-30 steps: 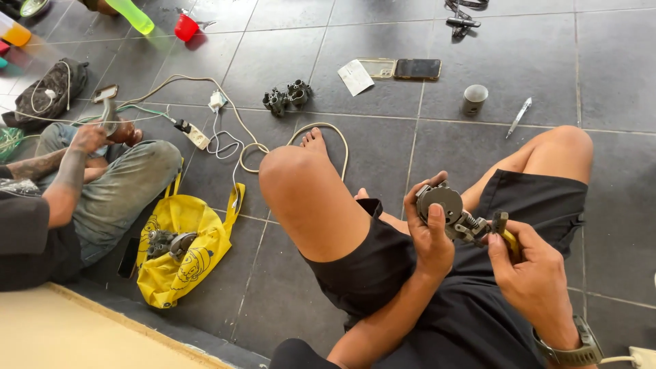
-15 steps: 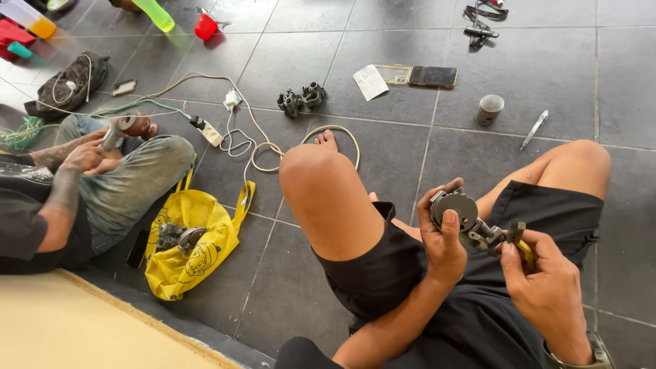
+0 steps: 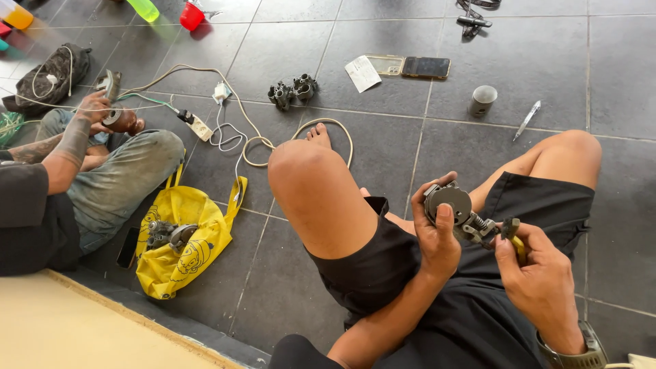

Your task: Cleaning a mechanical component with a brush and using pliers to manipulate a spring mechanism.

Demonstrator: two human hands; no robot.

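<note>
I sit on a grey tiled floor with my knees raised. My left hand (image 3: pixel 437 236) grips a round grey metal mechanical part (image 3: pixel 447 201) with a spring and shaft sticking out to the right, thumb pressed on its face. My right hand (image 3: pixel 540 280) holds yellow-handled pliers (image 3: pixel 514 236) whose jaws sit at the shaft end of the part. Both hands hover above my lap in black shorts.
To the left sits another person (image 3: pixel 75 184) holding a metal part. A yellow bag (image 3: pixel 184 239) with metal parts lies between us. On the floor: cable loop (image 3: pixel 253 137), grey clustered part (image 3: pixel 292 91), phone (image 3: pixel 424 67), paper, small grey cup (image 3: pixel 482 100), pen (image 3: pixel 527 119), red cup (image 3: pixel 191 15).
My hands and the part stay together in my lap, shifted only slightly in the view. The person on the left has lifted their hands and part a little higher.
</note>
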